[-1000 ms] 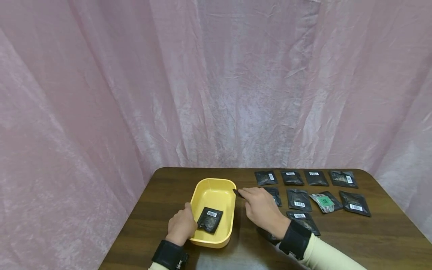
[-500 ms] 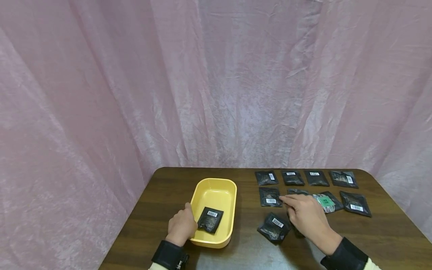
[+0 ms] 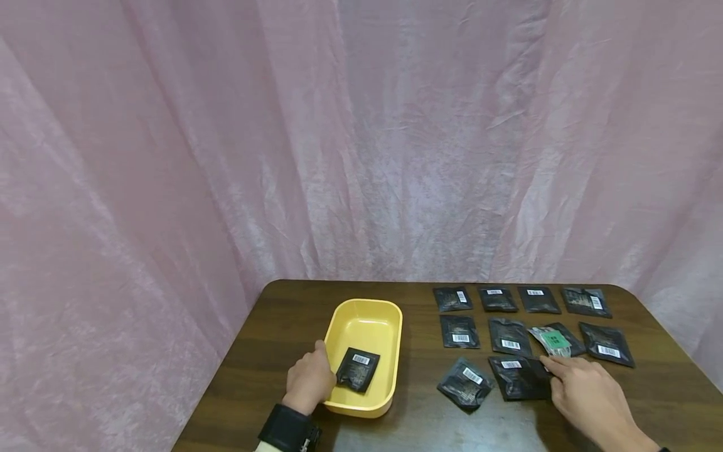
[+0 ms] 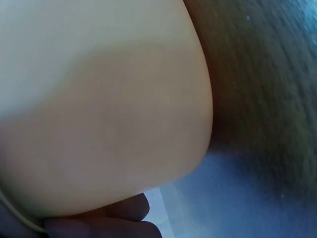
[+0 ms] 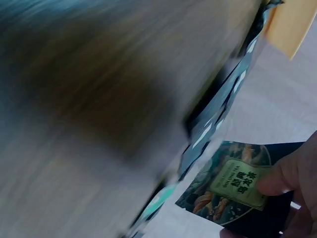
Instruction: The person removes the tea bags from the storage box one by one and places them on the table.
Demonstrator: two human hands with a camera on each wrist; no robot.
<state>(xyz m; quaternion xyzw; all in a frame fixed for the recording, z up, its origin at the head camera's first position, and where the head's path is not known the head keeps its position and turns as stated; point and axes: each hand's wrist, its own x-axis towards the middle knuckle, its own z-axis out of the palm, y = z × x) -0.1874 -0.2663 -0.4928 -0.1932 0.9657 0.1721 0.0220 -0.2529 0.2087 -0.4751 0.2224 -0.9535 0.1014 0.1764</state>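
A yellow tray (image 3: 390, 326) stands on the dark wooden table (image 3: 412, 427) with one black packet (image 3: 358, 369) lying inside. My left hand (image 3: 316, 376) grips the tray's near left rim; in the left wrist view its fingers (image 4: 124, 218) curl under the tray's wall (image 4: 99, 114). My right hand (image 3: 556, 373) is at the right end of another black packet (image 3: 516, 376) in the front row. In the right wrist view a finger (image 5: 282, 181) pinches that packet (image 5: 233, 198) over its printed label.
Several black packets lie in rows right of the tray, such as one (image 3: 452, 299) at the back and one (image 3: 467, 383) at the front. A packet with a green label (image 3: 553, 340) lies among them. A pink curtain (image 3: 361, 138) hangs behind the table.
My right hand has left the tray's far right corner and travelled right; the packet it held now lies on the table at the front. It has taken hold of another packet. The left hand stayed.
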